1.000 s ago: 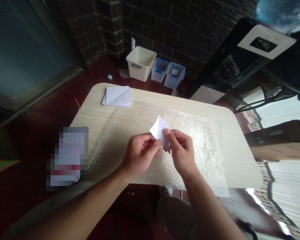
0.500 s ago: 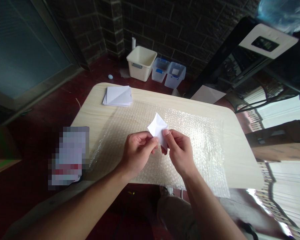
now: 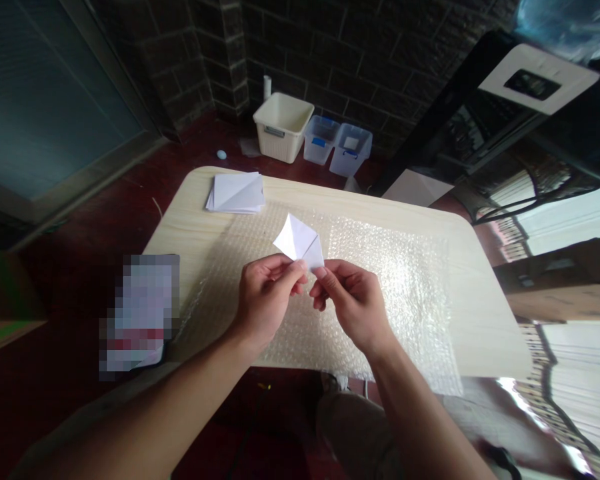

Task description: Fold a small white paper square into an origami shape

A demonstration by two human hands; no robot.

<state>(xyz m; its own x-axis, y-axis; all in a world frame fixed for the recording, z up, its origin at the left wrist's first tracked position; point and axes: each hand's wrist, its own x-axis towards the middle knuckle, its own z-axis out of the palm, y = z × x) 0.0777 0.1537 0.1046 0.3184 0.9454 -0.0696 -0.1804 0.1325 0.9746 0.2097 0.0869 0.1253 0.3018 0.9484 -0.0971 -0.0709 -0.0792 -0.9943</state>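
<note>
A small folded piece of white paper [image 3: 304, 241] is held up over the middle of the table, its creases and a seam between flaps showing. My left hand [image 3: 270, 297] pinches its lower left edge between thumb and fingers. At the lower right corner, my right hand [image 3: 353, 300] grips the same paper, thumb on top and the other fingers curled beneath. Below both hands lies a sheet of bubble wrap [image 3: 390, 320]. A stack of white paper [image 3: 236, 192] rests near the table's far left corner.
The pale wooden table [image 3: 490, 320] has rounded corners. Beyond it, a cream basket [image 3: 283, 143] and two clear plastic boxes [image 3: 350, 150] stand on the dark red floor. A blurred-out object [image 3: 143, 307] sits at the left edge. Cardboard boxes [image 3: 570, 287] are at the right.
The folded paper has shifted left and slightly up and turned, so a seam between its flaps now shows. Both hands have moved a little, still pinching it.
</note>
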